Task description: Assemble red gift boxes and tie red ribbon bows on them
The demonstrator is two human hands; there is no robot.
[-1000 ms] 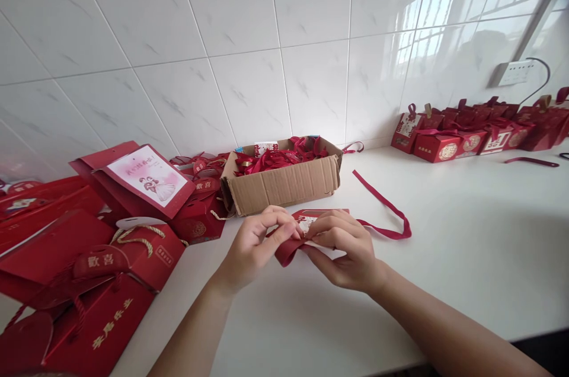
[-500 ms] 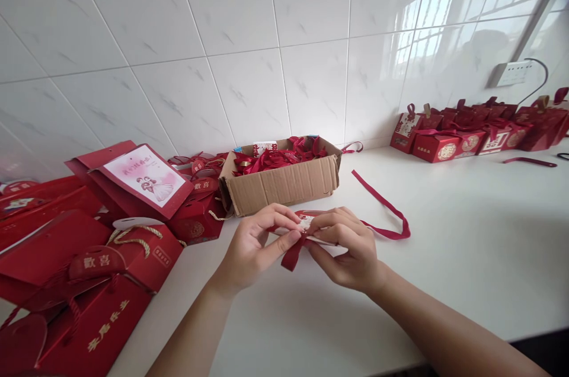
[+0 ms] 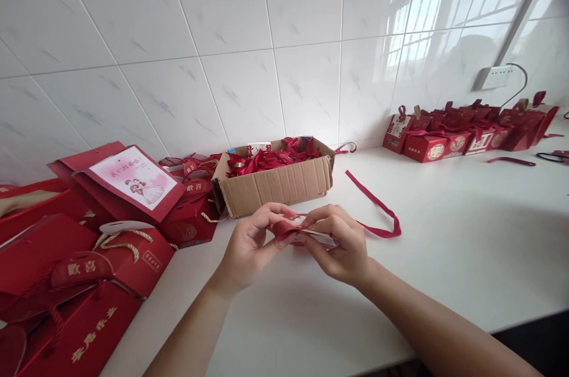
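Note:
My left hand (image 3: 249,249) pinches a dark red ribbon (image 3: 284,229), its folded end sticking up between thumb and fingers. Opposite it, my right hand (image 3: 344,246) grips a small red-and-white gift box (image 3: 326,239), fingers on top and thumb beneath. The hands meet over the counter, so most of the box and the spot where the ribbon joins it are hidden. From behind the right hand a long tail of red ribbon (image 3: 377,204) runs out over the counter. Just beyond the hands stands a cardboard box (image 3: 275,190) filled with red ribbons (image 3: 284,157).
Red gift bags (image 3: 102,323) crowd the left side, one carrying a pink picture card (image 3: 136,178). A beige shape (image 3: 26,202), unclear, shows in a red bag there. Finished-looking red boxes (image 3: 429,149) line the wall at right, near a socket (image 3: 495,77) and scissors (image 3: 551,157).
The ribbon end that hung down below my fingers is now folded up in my left hand. The small box has tilted slightly. My view has shifted a little to the right.

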